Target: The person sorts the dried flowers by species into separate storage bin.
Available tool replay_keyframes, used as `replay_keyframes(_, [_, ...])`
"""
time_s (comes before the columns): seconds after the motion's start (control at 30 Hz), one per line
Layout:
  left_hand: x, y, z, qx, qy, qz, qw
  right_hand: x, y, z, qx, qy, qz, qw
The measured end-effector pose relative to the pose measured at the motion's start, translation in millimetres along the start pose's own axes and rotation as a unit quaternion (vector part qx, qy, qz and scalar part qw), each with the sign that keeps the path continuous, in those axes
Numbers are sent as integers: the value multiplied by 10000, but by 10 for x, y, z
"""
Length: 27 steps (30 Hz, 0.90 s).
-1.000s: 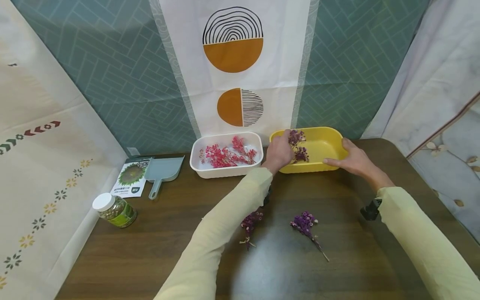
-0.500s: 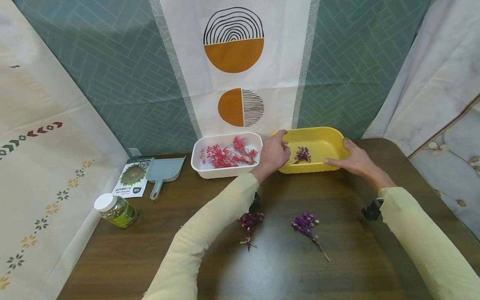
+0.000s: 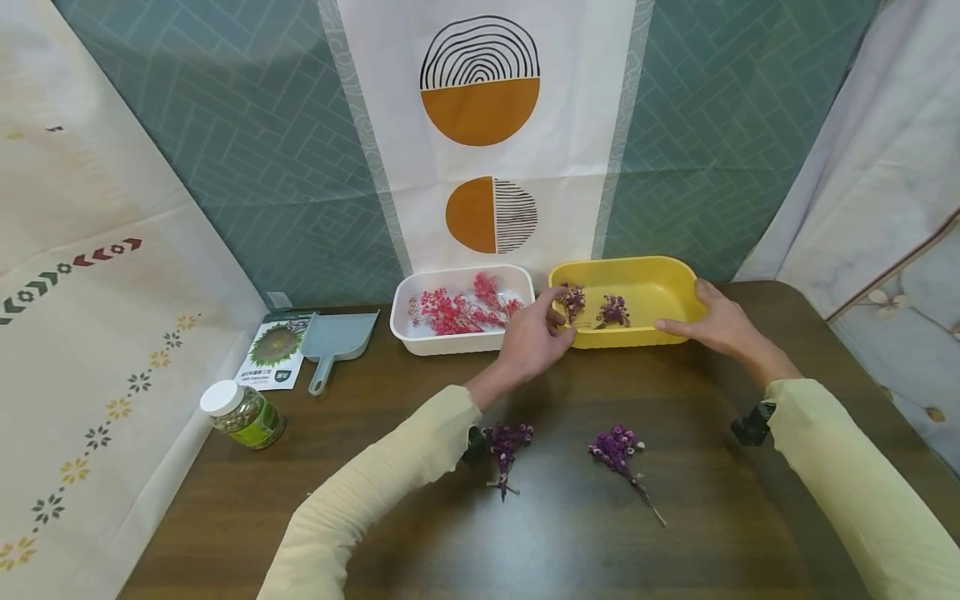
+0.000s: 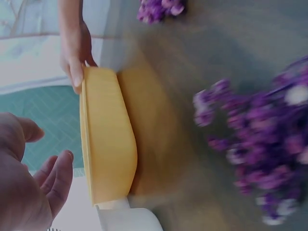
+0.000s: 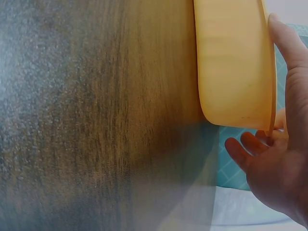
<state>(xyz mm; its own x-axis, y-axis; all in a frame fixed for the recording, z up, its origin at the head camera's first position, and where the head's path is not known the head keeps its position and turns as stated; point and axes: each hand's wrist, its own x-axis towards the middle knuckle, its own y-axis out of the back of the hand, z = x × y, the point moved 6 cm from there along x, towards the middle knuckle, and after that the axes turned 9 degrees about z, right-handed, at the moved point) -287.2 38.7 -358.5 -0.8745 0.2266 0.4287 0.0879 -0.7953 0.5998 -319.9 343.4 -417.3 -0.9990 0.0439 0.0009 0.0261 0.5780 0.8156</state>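
Note:
My left hand (image 3: 534,336) is at the left end of the yellow tray (image 3: 652,333), its thumb and fingers apart. In the left wrist view nothing lies between those fingers (image 4: 60,183). Two small dried purple flower sprigs (image 3: 612,312) lie inside the tray's left half. My right hand (image 3: 723,323) holds the tray's right end, thumb at the front rim and fingers round the end; the right wrist view shows this hand (image 5: 276,178) around the tray's corner. Two more dried purple sprigs lie on the table, one near my left wrist (image 3: 507,450) and one farther right (image 3: 618,450).
A white tray (image 3: 461,344) with pink dried flowers (image 3: 450,312) stands left of the yellow one. Farther left are a grey-blue dustpan (image 3: 337,335), a sunflower seed packet (image 3: 273,354) and a white-lidded jar (image 3: 251,417). Patterned cloths hang behind and at both sides.
My left hand has drawn back leftward and toward me, out of the yellow tray, and its fingers have parted. The purple sprigs there are now uncovered. My right hand has stayed on the tray.

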Motion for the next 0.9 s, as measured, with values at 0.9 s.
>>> replay_keyframes(0.9, [-1364, 591, -428, 475, 511, 249, 9973, -7, 8, -8, 20, 29, -26, 10000])
